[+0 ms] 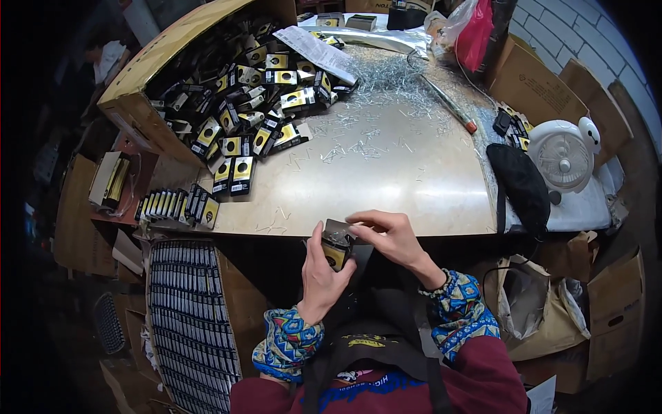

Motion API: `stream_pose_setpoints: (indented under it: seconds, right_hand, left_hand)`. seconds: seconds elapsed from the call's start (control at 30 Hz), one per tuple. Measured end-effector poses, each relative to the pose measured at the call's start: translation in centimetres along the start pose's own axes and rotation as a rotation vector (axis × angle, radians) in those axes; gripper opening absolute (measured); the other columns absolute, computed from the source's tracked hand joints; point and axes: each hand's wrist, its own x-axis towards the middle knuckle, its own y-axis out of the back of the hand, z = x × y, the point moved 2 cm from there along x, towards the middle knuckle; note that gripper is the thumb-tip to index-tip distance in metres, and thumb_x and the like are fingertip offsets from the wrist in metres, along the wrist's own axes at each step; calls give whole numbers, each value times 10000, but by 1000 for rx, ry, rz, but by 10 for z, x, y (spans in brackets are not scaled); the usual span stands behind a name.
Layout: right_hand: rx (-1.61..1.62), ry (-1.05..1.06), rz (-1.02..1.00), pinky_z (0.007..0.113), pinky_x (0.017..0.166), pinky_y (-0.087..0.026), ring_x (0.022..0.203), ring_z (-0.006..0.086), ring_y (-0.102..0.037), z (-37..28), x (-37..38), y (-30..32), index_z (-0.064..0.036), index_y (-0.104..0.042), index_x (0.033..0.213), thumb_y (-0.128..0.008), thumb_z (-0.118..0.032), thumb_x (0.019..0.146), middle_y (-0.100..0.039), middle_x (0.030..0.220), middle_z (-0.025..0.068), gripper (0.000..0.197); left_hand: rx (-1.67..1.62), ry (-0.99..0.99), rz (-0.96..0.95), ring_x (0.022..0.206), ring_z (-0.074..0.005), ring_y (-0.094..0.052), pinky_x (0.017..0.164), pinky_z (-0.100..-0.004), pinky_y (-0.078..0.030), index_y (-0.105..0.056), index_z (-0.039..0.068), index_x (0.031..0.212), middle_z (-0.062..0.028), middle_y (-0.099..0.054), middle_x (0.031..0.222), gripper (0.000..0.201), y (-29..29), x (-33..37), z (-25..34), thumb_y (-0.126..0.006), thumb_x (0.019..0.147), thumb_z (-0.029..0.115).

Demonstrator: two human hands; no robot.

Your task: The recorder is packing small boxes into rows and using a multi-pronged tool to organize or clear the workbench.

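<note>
while a small black-and-yellow cardboard box [336, 258] is clasped in the left hand [321, 279], its top is touched by the right hand [393, 239], pinch unclear; judged light, crushable, best gripped by sides.

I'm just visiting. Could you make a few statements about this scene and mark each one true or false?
1. The left hand holds a small box, with the right hand at its top. True.
2. Both hands wear gloves. False: they are bare.
3. Thin, shiny pieces lie scattered on the worktable. True.
4. A fan stands at far left. False: the white fan is on the right.
5. The large carton on the left is sealed. False: it is open.
</note>
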Motion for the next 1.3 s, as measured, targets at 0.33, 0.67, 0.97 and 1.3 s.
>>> stream_pose_setpoints:
  seconds: [0.33,0.67,0.97,1.3]
  right_hand:
    - [-281,218,77,356,895,-500,1101,301,-590,4,-9,-13,-20,-712,954,-706,-107,831,-646,1185,159,151]
    - [-269,297,-59,374,915,-490,1119,316,-577,-6,-10,-10,-62,-711,1059,-702,-144,843,-599,1261,177,231]
    - [-311,285,38,379,887,-498,1087,328,-587,-8,-10,-21,-15,-708,917,-692,-102,811,-630,1206,180,138]
    - [-98,11,30,359,794,-538,951,310,-667,-15,-8,-14,-39,-729,951,-693,-92,826,-662,1124,203,141]
  left_hand:
    - [31,-119,-52,1049,-399,-574,855,-415,-513,-273,13,1432,-229,-499,1207,886,-1,-5,0,-767,699,75]
    - [17,-146,48,1004,-386,-595,802,-409,-523,-368,49,1379,-204,-517,1173,786,4,-2,-1,-770,704,66]
    - [66,-155,26,939,-402,-613,743,-424,-545,-480,95,1276,-186,-516,1150,639,0,-3,-1,-766,705,95]
    - [32,-82,84,915,-387,-606,743,-405,-529,-478,60,1200,-185,-527,1096,577,8,-2,1,-760,697,49]
